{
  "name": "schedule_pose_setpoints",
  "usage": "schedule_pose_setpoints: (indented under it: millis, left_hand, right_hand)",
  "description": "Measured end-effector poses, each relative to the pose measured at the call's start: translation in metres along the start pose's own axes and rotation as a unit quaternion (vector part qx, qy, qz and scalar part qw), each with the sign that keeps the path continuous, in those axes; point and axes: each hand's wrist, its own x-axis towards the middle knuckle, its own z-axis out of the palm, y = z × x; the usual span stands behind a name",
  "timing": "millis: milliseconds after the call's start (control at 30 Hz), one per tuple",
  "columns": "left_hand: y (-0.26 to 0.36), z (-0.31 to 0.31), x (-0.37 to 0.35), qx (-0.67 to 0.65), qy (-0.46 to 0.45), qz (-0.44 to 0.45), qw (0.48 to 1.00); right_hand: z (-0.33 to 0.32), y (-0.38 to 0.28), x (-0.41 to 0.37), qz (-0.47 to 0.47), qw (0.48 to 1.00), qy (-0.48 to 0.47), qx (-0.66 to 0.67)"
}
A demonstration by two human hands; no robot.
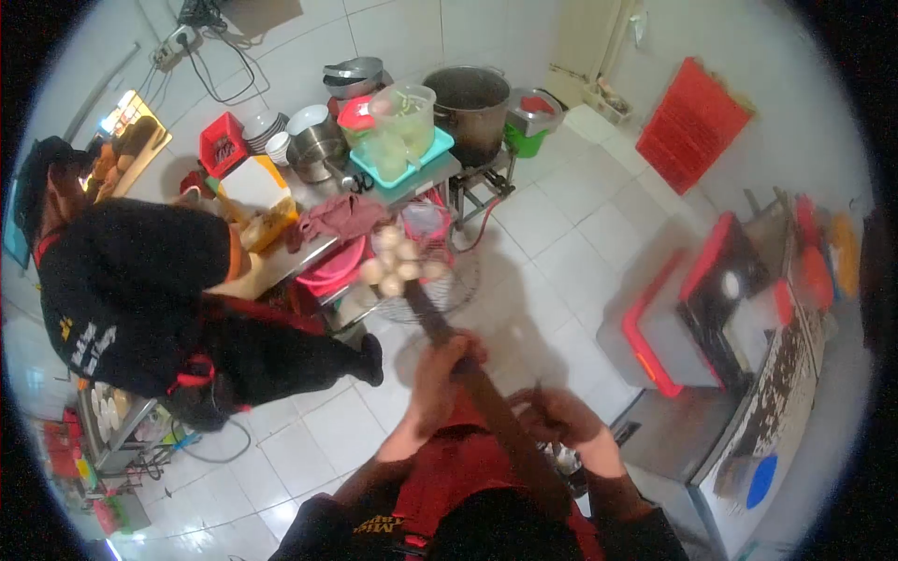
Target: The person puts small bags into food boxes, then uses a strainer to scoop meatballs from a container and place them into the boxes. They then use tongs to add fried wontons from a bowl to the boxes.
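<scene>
A long-handled wire skimmer (456, 304) reaches forward from my body, its brown handle (486, 397) slanting up from my apron. Several pale round balls (391, 265) cluster at its far end, over the wire basket. My left hand (438, 379) is wrapped around the handle below the basket. My right hand (566, 416) is close to the right of the lower handle, fingers curled and partly blurred; what they hold, if anything, I cannot make out.
A person in black (140, 290) bends over the metal counter at left. On it stand a turquoise tray (402, 170) with plastic jugs and a steel pot (316, 154). Behind is a large stockpot (468, 112) on a stand. A red-rimmed bin (645, 323) is at right.
</scene>
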Motion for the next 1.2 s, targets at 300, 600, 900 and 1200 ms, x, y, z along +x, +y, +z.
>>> schedule_pose_setpoints:
  millis: [300,600,900,1200]
  left_hand:
    - [-0.048,0.026,0.202,0.139,-0.190,-0.148,0.961]
    - [-0.046,-0.092,0.281,0.308,-0.101,-0.163,0.932]
    - [-0.206,-0.298,0.131,0.304,0.422,-0.139,0.843]
    - [-0.335,-0.081,0.040,0.028,0.632,-0.168,0.756]
  right_hand:
    - [0.009,-0.148,0.051,-0.069,0.960,0.259,-0.074]
    - [-0.123,-0.248,0.139,-0.127,0.944,0.302,-0.048]
    - [-0.290,-0.431,0.325,-0.135,0.926,0.290,-0.203]
    - [-0.544,-0.496,0.571,-0.279,0.472,0.182,-0.816]
